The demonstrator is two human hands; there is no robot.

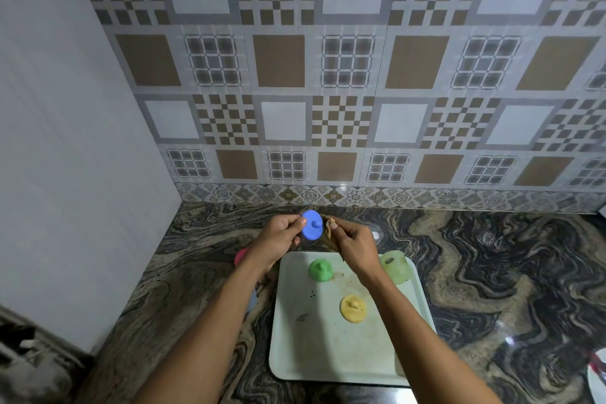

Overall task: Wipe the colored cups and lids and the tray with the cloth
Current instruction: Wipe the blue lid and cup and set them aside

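My left hand [278,241] holds a round blue lid [311,225] with a knob by its left rim, raised above the counter. My right hand [352,244] grips a bunched tan cloth [329,228] pressed against the lid's right edge. Below lies a pale rectangular tray [314,354] with dirt specks and stains. On it sit a green lid [320,270], a yellow lid [353,308] and a light green cup [396,266] at the back right corner. A pink item [240,256] and a blue item [252,300] peek out behind my left forearm; most of each is hidden.
The tray rests on a dark swirled stone counter [492,272] that meets a patterned tile wall [328,92] at the back and a plain white wall [65,141] on the left. A white object with red [598,374] sits at the right edge.
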